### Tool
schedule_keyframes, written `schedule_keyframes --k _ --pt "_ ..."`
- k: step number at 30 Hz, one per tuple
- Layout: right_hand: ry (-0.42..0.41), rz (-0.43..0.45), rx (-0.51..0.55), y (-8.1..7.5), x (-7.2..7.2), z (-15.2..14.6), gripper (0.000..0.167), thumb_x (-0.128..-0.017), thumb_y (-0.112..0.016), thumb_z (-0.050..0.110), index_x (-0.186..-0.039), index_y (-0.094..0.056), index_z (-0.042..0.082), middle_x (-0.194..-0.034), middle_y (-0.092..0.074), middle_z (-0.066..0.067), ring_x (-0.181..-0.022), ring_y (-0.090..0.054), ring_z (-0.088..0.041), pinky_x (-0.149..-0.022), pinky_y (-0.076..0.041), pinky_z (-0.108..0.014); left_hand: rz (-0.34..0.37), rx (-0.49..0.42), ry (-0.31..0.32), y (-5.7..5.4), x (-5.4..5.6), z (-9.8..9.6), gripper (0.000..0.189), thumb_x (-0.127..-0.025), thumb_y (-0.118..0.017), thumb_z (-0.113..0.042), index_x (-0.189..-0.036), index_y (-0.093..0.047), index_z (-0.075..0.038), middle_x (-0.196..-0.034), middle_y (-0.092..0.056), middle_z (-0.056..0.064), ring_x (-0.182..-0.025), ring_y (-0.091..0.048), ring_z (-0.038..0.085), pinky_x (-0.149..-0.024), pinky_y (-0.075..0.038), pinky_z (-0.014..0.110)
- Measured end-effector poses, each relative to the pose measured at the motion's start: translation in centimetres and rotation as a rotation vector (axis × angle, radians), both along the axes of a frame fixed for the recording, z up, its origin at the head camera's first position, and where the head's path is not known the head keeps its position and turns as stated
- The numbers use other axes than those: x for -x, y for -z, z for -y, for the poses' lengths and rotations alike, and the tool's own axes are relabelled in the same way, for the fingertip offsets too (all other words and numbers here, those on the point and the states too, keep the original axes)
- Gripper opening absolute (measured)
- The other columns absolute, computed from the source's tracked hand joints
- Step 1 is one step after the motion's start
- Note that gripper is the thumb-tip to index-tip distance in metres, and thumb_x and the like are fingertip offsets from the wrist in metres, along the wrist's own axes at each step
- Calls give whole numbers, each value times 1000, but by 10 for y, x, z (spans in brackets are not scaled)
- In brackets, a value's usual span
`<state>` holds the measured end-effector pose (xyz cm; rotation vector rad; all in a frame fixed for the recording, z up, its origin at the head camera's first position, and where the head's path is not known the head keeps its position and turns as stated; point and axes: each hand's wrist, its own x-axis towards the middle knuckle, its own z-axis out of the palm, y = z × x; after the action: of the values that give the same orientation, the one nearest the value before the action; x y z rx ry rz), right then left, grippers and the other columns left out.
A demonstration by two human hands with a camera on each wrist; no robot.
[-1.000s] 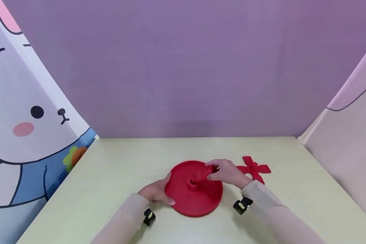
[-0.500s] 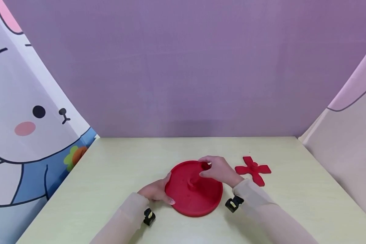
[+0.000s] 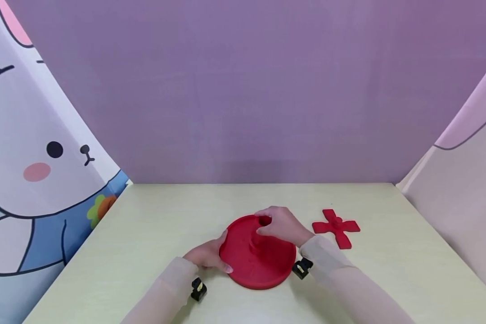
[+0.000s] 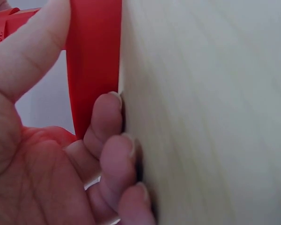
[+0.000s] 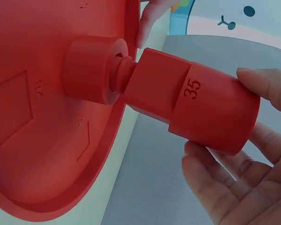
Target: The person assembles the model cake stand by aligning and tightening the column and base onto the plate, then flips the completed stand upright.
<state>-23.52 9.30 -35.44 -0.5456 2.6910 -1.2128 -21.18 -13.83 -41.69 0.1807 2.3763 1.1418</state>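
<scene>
A red round plate (image 3: 240, 267) with a raised rim and a central collar (image 5: 86, 70) lies on the table. My left hand (image 3: 206, 254) grips its left edge, thumb and fingers curled against the outer side of the rim (image 4: 94, 61). In my right hand (image 3: 285, 226) is a red cylindrical piece (image 5: 215, 108) marked 35, pinched near its wide hollow end. Its threaded tip (image 5: 123, 72) sits at the mouth of the collar, and the piece is tilted relative to the collar's axis. A red four-armed cross piece (image 3: 338, 227) lies right of the plate.
A pale wooden table (image 3: 166, 211) bears everything. Behind it rises a purple backdrop (image 3: 243, 90). Cartoon-printed panels stand along the left side (image 3: 44, 112) and the right side (image 3: 465, 180).
My right hand has moved left with the cylindrical piece, bringing the piece from a strong rightward lean to more upright over the collar. My left hand stays at the plate's edge.
</scene>
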Motion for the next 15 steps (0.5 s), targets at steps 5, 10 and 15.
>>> schedule_keyframes --k 5,10,15 --pt "11 7 -38 1 0 3 49 -76 -81 10 -122 -66 8 -105 -63 -3 -89 -60 -18 -68 -56 -32 -10 1 17 -2 -1 0 109 -72 -83 -10 -153 -11 -1 -131 -44 15 -101 -43 29 -59 -40 32" --pt "12 -31 -117 2 -1 7 50 -75 -82 15 -122 -66 12 -110 -62 -3 -95 -58 -20 -68 -56 -33 -19 -11 23 -4 -2 0 109 -72 -83 -8 -152 -10 0 -135 -43 15 -106 -42 29 -66 -42 34" --pt "3 -53 -99 7 -2 6 51 -77 -81 19 -124 -64 11 -113 -61 -5 -97 -59 -21 -69 -56 -34 -25 -17 29 -3 -3 0 109 -71 -83 -8 -152 -10 1 -138 -43 16 -108 -42 29 -71 -44 35"
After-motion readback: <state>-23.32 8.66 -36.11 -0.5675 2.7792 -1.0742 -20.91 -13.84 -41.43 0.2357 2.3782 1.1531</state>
